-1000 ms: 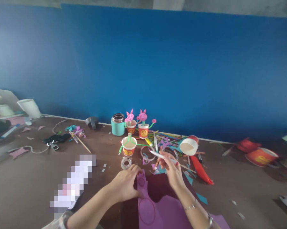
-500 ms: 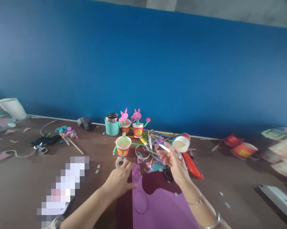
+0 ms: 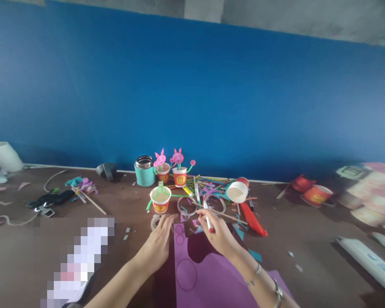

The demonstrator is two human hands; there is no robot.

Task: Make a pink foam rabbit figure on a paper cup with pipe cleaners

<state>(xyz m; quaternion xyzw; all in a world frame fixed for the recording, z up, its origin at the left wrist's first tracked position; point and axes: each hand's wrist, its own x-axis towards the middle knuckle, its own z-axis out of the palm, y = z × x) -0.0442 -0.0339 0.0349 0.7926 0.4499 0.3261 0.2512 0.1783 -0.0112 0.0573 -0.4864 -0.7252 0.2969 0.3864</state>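
Observation:
My left hand (image 3: 155, 247) lies flat with its fingers spread, pressing on the left edge of a purple paper sheet (image 3: 211, 280) that has drawn circles on it. My right hand (image 3: 218, 234) is closed round a white marker with a red tip (image 3: 207, 216), tip pointing down near the sheet's upper part. Just beyond my hands stand a paper cup with green strips (image 3: 160, 199), a tape roll (image 3: 155, 221) and clear plastic rings (image 3: 187, 205).
Two cups with pink paper animals (image 3: 178, 170) and a teal jar (image 3: 144, 171) stand by the blue wall. Coloured sticks and paper scraps (image 3: 211, 190), a tipped white cup (image 3: 237, 191) and a red strip (image 3: 253, 219) lie right of centre. Red cups (image 3: 315, 195) sit far right, cables (image 3: 48, 199) left.
My right hand has come down from mid-air with the marker and turned it tip down over the purple sheet. The view has shifted to the right. My left hand stays on the sheet.

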